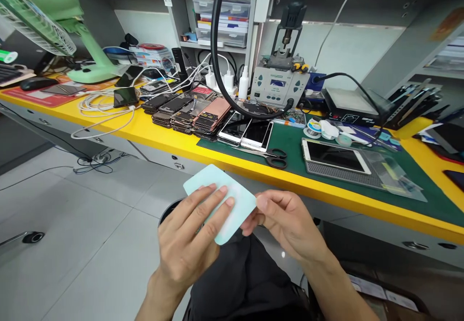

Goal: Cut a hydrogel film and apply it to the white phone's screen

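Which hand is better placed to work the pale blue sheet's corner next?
Probably the right hand: its thumb is at a corner of the pale blue sheet, while the left hand lies across it.

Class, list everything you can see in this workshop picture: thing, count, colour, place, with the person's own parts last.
pale blue sheet: one, pale blue, between the hands
scissors: one pair, black handles, green mat
green mat: one, green, right half of bench
white-framed tablet: one, white and black, on mat
stacked phone parts: several piles, mostly dark, mid-bench
fan: one, green, left
mouse: one, black, left
white bottle: one, white, behind piles
left hand: one, on sheet
right hand: one, at sheet's corner
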The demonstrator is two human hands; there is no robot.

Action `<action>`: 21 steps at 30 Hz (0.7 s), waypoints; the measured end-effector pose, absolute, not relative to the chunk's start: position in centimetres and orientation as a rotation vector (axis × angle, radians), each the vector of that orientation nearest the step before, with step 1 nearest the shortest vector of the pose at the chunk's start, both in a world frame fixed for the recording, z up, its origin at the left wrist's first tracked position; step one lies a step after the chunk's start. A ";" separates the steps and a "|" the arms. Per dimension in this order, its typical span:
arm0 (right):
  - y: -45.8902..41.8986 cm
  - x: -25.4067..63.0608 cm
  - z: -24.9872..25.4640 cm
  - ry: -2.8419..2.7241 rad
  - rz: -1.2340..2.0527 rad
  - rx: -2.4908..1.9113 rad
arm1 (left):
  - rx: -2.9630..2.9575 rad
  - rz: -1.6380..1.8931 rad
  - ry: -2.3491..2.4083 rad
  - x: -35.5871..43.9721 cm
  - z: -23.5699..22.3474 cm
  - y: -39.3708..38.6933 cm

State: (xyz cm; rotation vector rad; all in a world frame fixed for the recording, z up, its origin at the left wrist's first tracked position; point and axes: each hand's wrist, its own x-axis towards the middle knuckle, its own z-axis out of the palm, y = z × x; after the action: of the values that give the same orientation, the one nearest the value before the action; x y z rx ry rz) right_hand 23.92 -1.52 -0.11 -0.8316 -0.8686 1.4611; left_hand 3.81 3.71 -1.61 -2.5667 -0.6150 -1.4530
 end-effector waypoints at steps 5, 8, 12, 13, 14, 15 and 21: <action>-1.8 22.4 -0.5 -0.734 1.464 -0.685 | -2.613 -1.563 -0.608 4.6 -1.9 3.0; -1.8 21.5 -0.6 -0.693 1.414 -0.658 | -2.635 -1.676 -0.617 5.0 -2.3 2.7; -1.8 20.9 -0.5 -0.699 1.377 -0.680 | -2.625 -1.796 -0.610 5.4 -2.6 2.5; -1.7 20.8 -0.5 -0.700 1.375 -0.683 | -2.626 -1.808 -0.609 5.5 -2.6 2.5; -1.7 20.8 -0.5 -0.698 1.372 -0.681 | -2.632 -1.813 -0.610 5.5 -2.6 2.4; -1.7 20.7 -0.5 -0.696 1.372 -0.678 | -2.640 -1.818 -0.612 5.5 -2.6 2.4; -1.7 20.6 -0.4 -0.693 1.373 -0.649 | -2.694 -1.811 -0.659 5.2 -2.7 2.1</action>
State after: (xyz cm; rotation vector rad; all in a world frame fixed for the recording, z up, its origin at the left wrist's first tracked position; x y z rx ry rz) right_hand 20.59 -1.65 -0.35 -0.6489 -0.6929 1.3734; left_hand 5.17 2.09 -2.73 -2.6940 -0.6595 -1.8107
